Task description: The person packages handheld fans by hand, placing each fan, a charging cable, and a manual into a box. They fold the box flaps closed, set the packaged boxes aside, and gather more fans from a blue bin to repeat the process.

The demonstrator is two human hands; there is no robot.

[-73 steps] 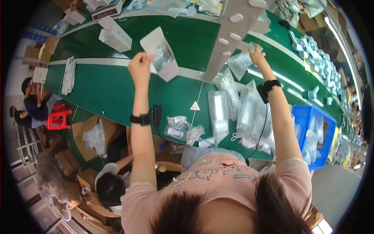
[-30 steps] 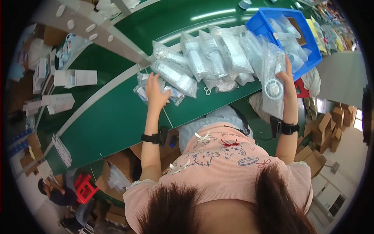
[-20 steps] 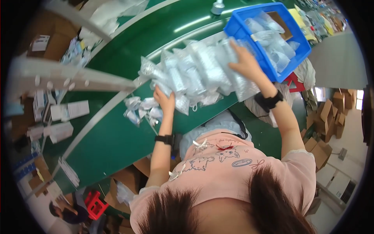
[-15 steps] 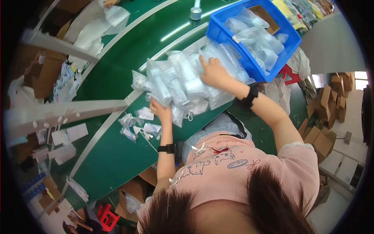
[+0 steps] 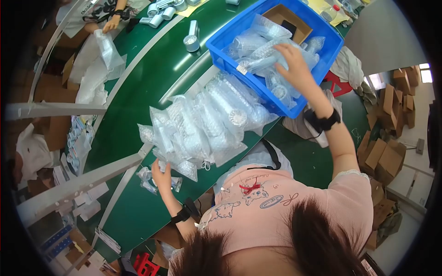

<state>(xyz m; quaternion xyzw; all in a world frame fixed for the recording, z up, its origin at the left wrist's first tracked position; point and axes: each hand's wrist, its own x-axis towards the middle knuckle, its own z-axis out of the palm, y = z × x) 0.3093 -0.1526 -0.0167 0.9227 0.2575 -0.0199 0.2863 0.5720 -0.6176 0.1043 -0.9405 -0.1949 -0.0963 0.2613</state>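
My right hand (image 5: 294, 66) is over the blue plastic bin (image 5: 334, 62), fingers apart, beside the bubble-wrapped items (image 5: 264, 50) heaped inside. Whether its fingertips touch a wrapped item is hard to tell. My left hand (image 5: 162, 178) is open at the lower left end of a row of bubble-wrapped packages (image 5: 189, 126). Under and beside that hand lie small clear bags (image 5: 146, 177), partly hidden by it. The packages lie side by side on the green table (image 5: 133, 209), reaching up to the bin.
A pale blue handled device (image 5: 191, 42) stands on the green conveyor (image 5: 156, 76) beyond the row. Across it, another person's hand (image 5: 112, 23) is on a bubble-wrapped item. A metal post (image 5: 92, 177) crosses at left. Cardboard boxes (image 5: 389, 156) are stacked at right.
My right hand has gone from the wrapped row up into the bin. My left hand has come off the row's edge to the small bags. The view has shifted.
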